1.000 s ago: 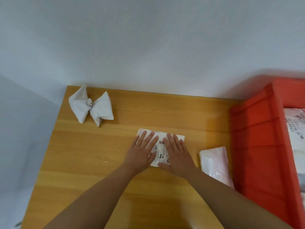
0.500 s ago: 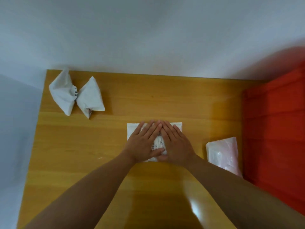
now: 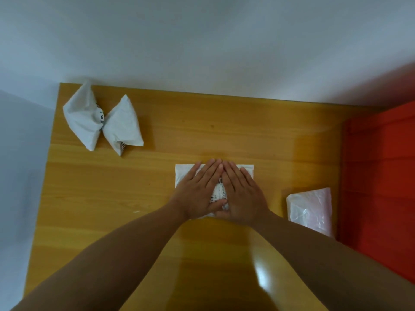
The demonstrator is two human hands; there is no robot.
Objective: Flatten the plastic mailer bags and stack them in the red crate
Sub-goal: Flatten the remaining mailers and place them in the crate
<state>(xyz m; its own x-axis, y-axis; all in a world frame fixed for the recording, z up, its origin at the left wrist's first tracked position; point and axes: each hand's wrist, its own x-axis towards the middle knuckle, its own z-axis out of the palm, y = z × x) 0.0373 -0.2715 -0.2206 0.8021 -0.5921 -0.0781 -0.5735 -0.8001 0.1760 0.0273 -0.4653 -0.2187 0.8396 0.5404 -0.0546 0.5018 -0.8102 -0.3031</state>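
Pressing: both hands flat on the folded white mailer (image 3: 248,170) mid-table, fingers straight, nothing gripped.
L hand (image 3: 200,192): palm down on left half of bag, fingers together, tips at far edge.
R hand (image 3: 240,194): palm down on right half, index tip touching the L hand's tip; thumbs meet at near edge.
Change: 1 s ago the hands lay apart w/ fingers spread and label showing between; now they've slid inward and forward till fingertips meet. Only a strip of barcode label shows.
Meaning: prob. squeezing air out / setting the fold; bag looks near flat, so lift-and-carry to crate seems close. Judgement only.
Bag spot: on wooden table (image 3: 134,198), centre, well apart from crate.
Red crate (image 3: 381,176): right edge of table, only its side wall in view now; inside not visible.
Other bags: knotted white mailer (image 3: 101,122) at far-left corner, bow-shaped, not yet flattened; pinkish clear bag (image 3: 310,207) just beside crate wall, lying flat-ish.
In the way: pink bag sits between pressed mailer and crate; R forearm crosses over its near corner. Could snag on a low slide; lifting over looks safer.
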